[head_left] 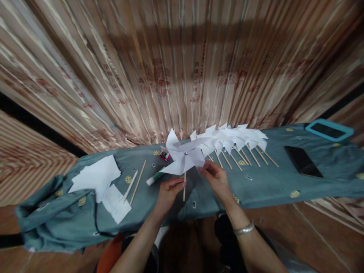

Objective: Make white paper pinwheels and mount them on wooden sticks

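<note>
I hold a white paper pinwheel [184, 155] upright over a teal cloth [273, 185]. My left hand [169, 191] is closed round its thin wooden stick [184, 191] just below the paper. My right hand [216, 178] pinches the lower right blade of the pinwheel between thumb and fingers. A silver bangle sits on my right wrist. A metal pin shows at the pinwheel's centre.
Behind my right hand lies a row of several finished pinwheels [236, 142] on sticks. Left of me are white paper sheets [96, 176], loose sticks [138, 182], a glue stick [155, 177] and a small red box [164, 155]. Two phones [303, 161] [328, 130] lie at the right. A striped curtain hangs behind.
</note>
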Demonstrator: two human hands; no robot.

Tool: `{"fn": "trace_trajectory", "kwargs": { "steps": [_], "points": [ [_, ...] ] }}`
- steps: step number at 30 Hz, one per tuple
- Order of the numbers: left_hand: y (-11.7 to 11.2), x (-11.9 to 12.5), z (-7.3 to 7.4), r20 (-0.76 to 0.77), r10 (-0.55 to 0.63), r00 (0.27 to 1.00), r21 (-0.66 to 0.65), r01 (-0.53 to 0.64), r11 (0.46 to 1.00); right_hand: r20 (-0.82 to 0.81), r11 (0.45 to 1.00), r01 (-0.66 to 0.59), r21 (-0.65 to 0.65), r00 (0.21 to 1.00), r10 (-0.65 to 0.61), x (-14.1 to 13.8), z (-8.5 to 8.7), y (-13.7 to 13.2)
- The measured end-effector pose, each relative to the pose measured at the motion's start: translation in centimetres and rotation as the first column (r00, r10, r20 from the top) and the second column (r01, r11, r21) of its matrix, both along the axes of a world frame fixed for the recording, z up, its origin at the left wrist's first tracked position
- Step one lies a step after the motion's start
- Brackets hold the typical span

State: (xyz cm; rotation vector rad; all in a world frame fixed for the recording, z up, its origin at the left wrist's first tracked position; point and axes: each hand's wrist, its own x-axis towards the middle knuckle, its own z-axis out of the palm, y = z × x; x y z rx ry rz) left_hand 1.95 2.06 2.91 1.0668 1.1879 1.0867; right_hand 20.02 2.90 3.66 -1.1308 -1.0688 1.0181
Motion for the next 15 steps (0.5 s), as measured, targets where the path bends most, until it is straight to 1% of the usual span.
{"fn": "trace_trajectory", "kwargs": {
  "steps": [3, 10, 15],
  "points": [
    [0.2, 0.2, -0.1, -0.002, 0.010, 1.000, 0.008, -0.010, 1.000, -0.047, 0.999, 0.007, -0.048, 0.999, -0.009, -0.2, 0.4, -0.3],
    [0.5, 0.4, -0.3, -0.042, 0.004, 0.999, 0.072, -0.001, 0.997, -0.101, 0.989, -0.103, -0.107, 0.991, 0.093, -0.7, 0.9, -1.3],
    [0.5, 0.6, -0.5, -0.031, -0.002, 1.000, 0.068, 0.004, 0.998, -0.083, 0.979, -0.158, -0.125, 0.985, 0.149, -1.1, 1.4, -1.6]
  ]
}}
